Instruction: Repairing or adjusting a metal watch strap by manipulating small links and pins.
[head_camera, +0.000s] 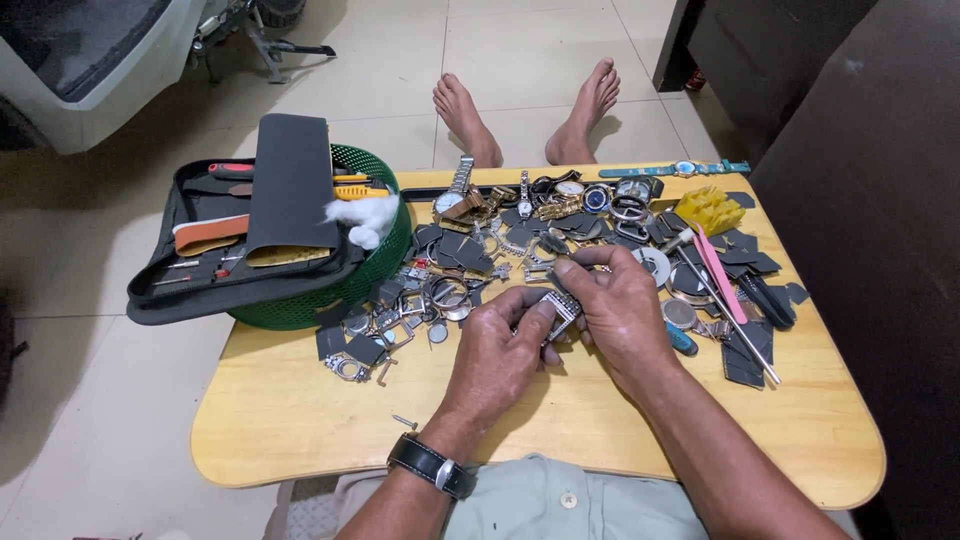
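Pale floor tiles (520, 60) lie under a low wooden table (300, 420), and two bare feet (530, 110) stick out beyond its far edge. On the left side of the table stands a green basket (385, 265), and an open black tool case (215, 250) rests across it, with a white cotton ball (362, 218) at the basket's rim. Next to it, in the middle, spreads a heap of watch parts (450, 265): cases, rings and dark pieces. Several watches (545, 195) lie in a row at the far edge. In front of the heap, the left hand (495, 355), with a black wristwatch (430, 465) on its wrist, pinches a metal band (562, 312) between thumb and fingers. The right hand (620, 310) touches it and grips the same band from the other side, fingers pressed together on it. The band is just above the table, near the middle. Further right lie a yellow block (708, 210), a pink tool (722, 275) and black straps (765, 300).
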